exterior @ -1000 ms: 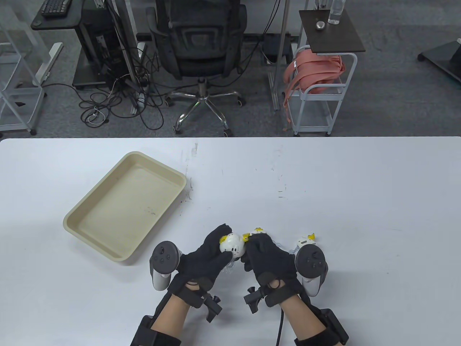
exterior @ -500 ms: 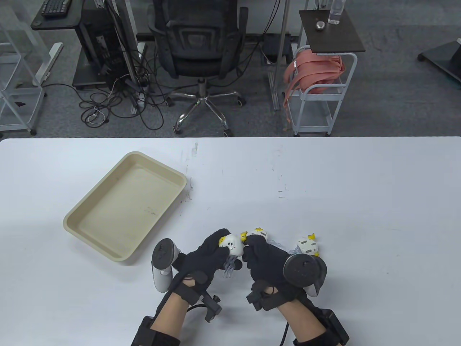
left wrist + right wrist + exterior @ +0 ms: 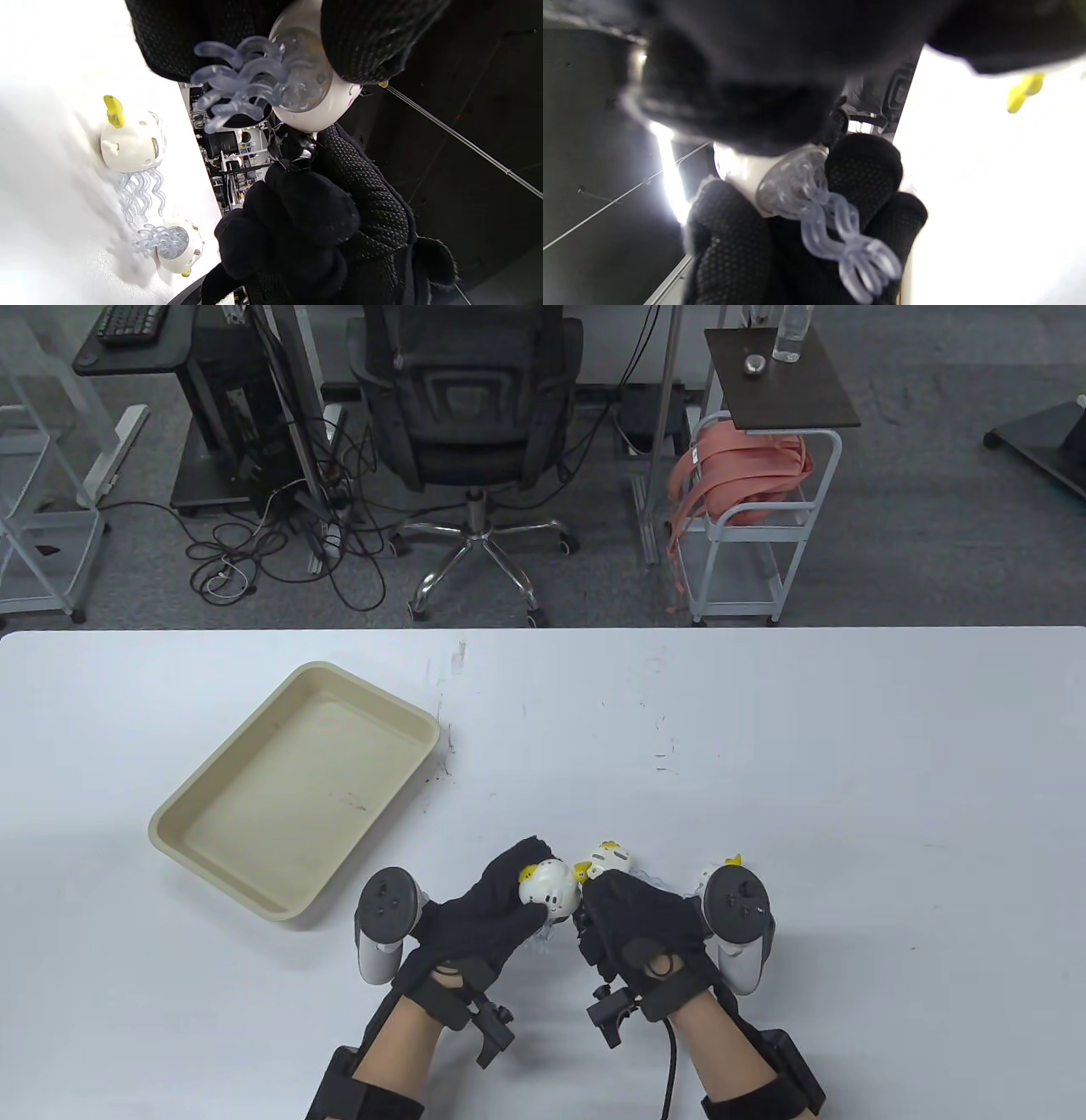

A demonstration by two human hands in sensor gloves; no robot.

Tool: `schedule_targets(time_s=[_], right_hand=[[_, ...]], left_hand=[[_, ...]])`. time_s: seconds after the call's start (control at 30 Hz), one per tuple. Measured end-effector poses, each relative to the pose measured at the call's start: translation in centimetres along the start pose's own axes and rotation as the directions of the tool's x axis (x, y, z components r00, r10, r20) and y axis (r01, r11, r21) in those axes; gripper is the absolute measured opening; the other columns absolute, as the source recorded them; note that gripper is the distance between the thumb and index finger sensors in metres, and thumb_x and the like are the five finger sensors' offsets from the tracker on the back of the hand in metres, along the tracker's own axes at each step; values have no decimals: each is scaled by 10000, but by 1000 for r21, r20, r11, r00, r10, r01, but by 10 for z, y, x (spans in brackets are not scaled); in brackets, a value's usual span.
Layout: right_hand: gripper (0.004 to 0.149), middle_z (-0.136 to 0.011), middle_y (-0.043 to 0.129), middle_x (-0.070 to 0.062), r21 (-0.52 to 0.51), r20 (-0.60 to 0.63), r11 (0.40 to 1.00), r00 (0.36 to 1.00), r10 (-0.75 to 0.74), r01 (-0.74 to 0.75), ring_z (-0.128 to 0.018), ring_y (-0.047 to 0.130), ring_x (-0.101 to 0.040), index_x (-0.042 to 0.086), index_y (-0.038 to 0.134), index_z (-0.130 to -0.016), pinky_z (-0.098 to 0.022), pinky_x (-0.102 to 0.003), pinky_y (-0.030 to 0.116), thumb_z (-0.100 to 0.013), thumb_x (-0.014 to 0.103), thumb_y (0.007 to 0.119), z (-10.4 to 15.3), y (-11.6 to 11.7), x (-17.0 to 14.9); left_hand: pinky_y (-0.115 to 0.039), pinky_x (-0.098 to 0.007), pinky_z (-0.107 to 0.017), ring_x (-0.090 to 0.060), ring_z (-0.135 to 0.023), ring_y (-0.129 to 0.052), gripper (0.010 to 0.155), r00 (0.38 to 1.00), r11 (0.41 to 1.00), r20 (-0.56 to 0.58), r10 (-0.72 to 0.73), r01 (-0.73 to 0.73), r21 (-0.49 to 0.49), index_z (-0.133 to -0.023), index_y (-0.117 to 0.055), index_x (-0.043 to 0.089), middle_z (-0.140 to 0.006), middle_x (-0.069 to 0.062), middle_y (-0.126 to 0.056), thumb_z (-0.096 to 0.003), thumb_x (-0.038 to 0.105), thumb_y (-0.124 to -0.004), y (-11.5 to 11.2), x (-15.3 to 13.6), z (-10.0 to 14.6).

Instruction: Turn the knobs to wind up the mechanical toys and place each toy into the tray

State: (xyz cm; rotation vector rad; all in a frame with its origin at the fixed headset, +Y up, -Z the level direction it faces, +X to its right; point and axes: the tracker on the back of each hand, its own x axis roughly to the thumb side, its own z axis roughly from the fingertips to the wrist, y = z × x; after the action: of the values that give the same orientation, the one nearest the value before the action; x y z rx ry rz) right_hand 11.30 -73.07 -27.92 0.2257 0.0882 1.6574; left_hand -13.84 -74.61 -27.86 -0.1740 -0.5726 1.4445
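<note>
A white jellyfish toy (image 3: 550, 886) with clear tentacles (image 3: 242, 80) is lifted off the table, and my left hand (image 3: 528, 875) grips its round body. My right hand (image 3: 585, 906) is curled against the toy's right side and pinches a small dark knob (image 3: 292, 148). In the right wrist view the toy's underside (image 3: 793, 186) shows between the gloved fingers (image 3: 865, 169) of the left hand. A second jellyfish toy (image 3: 609, 858) lies on the table just beyond my hands. The right tracker half hides a third one (image 3: 725, 867). Both also show in the left wrist view (image 3: 131, 142) (image 3: 176, 245).
The beige tray (image 3: 212, 780) lies slantwise on the white table, left of and beyond my hands, with nothing in it. An office chair (image 3: 471, 398) and a small cart (image 3: 747, 517) stand on the floor past the table's far edge.
My right hand rolled its wrist half a second ago and has rolled back, still on the knob. The held toy tipped with it, so its tentacles showed then and are now mostly hidden.
</note>
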Motion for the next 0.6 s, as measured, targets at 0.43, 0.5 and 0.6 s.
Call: schedule_targets(time_s=[0.43,0.5,0.6], right_hand=[[440,-228,1063,-14,13,-8,998,998,66,-66,7,991,-89,-86,894,-516,-105,-365,894,-492,328,749,-1,2,-4],[443,-251,1073,-38,0,12,996,996,88,-88,-17,1005,-109,-90,893,-536,-125,-379,895,-496,329,756,0,3,-2],[466,-334,1091,-102,-8,39,994,993,114,-113,-90,1045,-160,-99,892,-598,-173,-411,897,-502,341,771,1,5,2]], left_hand=[[-792,-465,-656,-240,-739,-1033,707,995,995,-23,-100,99,-4,-1121,-488,283,-1082,-132,-739,-493,393,-794,4,-1,1],[-791,-470,-652,-249,-733,-1034,706,996,996,-24,-87,87,5,-1120,-500,274,-1071,-150,-747,-492,386,-801,5,-1,1],[-789,-472,-654,-251,-735,-1033,704,990,990,-4,-139,139,21,-1121,-504,279,-1071,-149,-748,-493,388,-804,10,6,2]])
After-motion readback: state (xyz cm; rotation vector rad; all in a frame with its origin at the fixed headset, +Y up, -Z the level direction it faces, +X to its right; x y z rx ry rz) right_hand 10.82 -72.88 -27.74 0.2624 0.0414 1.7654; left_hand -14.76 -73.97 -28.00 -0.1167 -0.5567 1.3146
